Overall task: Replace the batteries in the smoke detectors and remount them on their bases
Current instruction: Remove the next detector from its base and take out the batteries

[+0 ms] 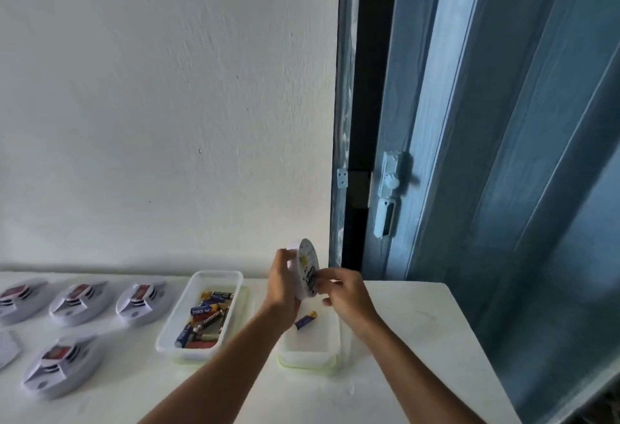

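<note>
Above the right tub (307, 353), left hand (285, 292) grips detector (307, 269), right fingers (327, 284) pinching at its battery bay; four detectors (80, 302) untouched.

white wall (167, 104) beside blue door (503, 155).

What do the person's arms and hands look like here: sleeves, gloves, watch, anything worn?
Both arms are bare as far as the frame shows them: no sleeves visible. The left hand and right hand wear no gloves. No watch, bracelet or strap shows on either wrist. The picture is too soft to rule out small rings on the fingers.
</note>
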